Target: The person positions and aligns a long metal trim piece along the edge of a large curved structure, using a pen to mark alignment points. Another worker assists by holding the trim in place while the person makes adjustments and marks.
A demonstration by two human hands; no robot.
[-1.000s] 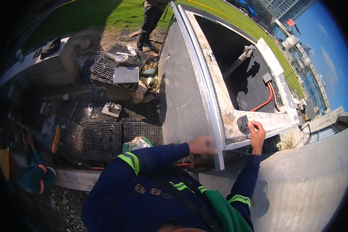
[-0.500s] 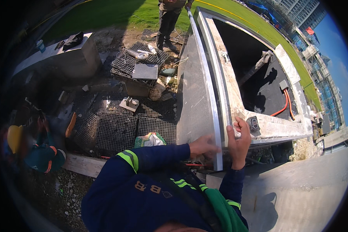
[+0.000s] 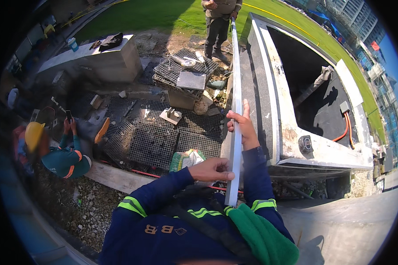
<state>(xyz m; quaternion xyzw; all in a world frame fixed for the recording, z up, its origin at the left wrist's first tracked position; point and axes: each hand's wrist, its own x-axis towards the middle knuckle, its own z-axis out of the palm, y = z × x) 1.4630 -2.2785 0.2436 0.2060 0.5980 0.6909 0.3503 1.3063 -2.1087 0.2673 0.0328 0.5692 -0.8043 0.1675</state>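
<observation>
A long silvery metal straightedge (image 3: pixel 236 88) runs lengthwise away from me, just left of a raised concrete box (image 3: pixel 303 152). My left hand (image 3: pixel 211 169) is closed on the straightedge near its close end, thumb across it. Farther along, my right hand (image 3: pixel 244 127) holds the bar from the right, its index finger pointing up along it. A standing co-worker's hand (image 3: pixel 234 15) is on the far end. The tape measure (image 3: pixel 305 144) rests on the box's near rim, to the right of my right hand.
A seated co-worker in a yellow helmet (image 3: pixel 33 134) holds a phone at left. Black plastic grids (image 3: pixel 152 141) cover the ground. Stacked grids carry a grey slab (image 3: pixel 191 80) and an angle grinder (image 3: pixel 183 61). Orange conduits (image 3: pixel 347 128) rise inside the box; a sack (image 3: pixel 188 159) lies ahead.
The straightedge has moved left, away from the box's side. My right hand has left the box's rim area and taken hold of the bar; my left hand has closed on it.
</observation>
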